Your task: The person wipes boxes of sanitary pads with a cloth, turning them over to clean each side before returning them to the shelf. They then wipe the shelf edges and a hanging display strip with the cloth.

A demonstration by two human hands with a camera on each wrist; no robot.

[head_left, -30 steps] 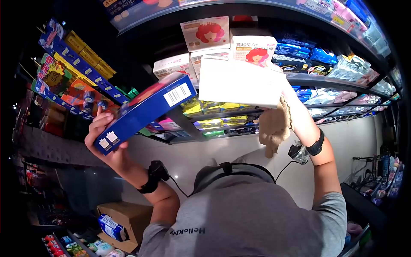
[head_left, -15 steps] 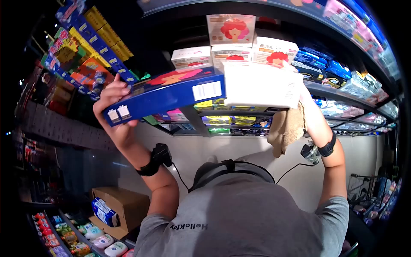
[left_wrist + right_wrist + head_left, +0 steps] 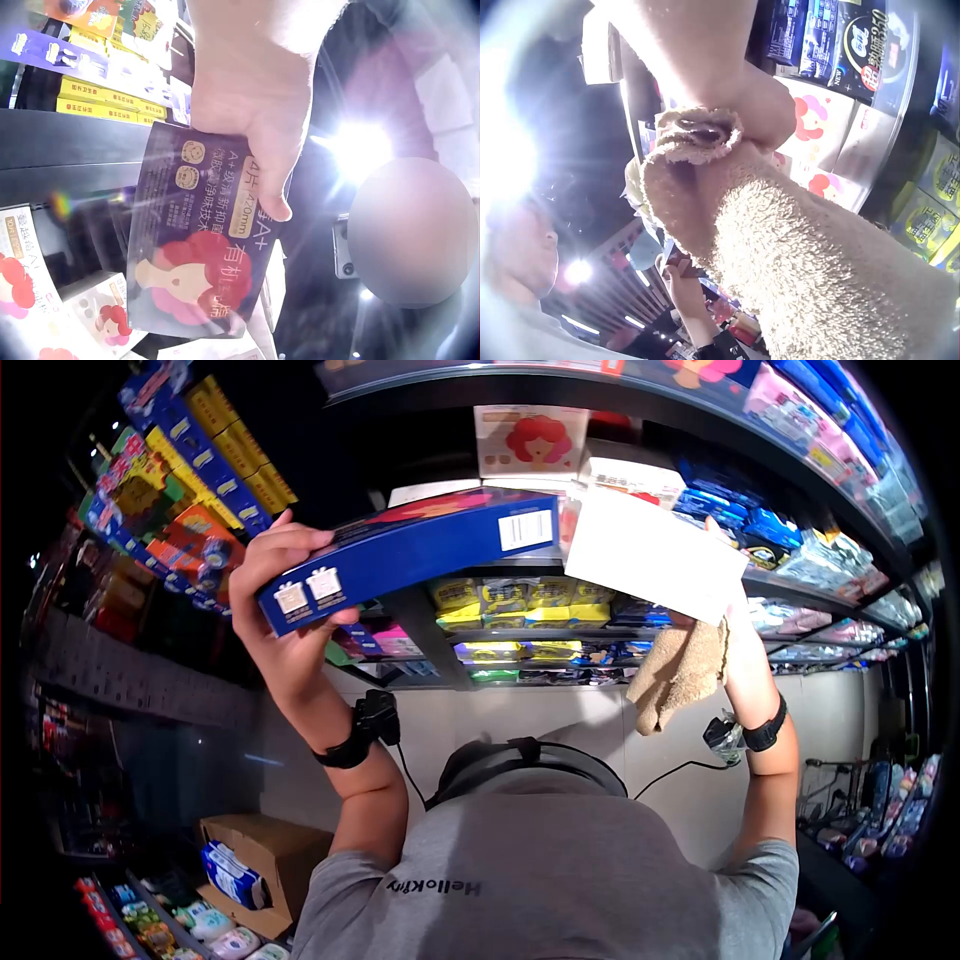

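In left hand, blue cardboard box

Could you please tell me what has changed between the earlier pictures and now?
The blue box has moved up and rightward across the shelved boxes, and its steep slant has flattened. The white box has shifted right, its right end now tipped lower. Nothing was let go: the left hand still grips the blue box, the right hand the white box and tan cloth.

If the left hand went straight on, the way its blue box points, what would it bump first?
Probably the white box in the right hand: the blue box points that way, though depth is unclear.
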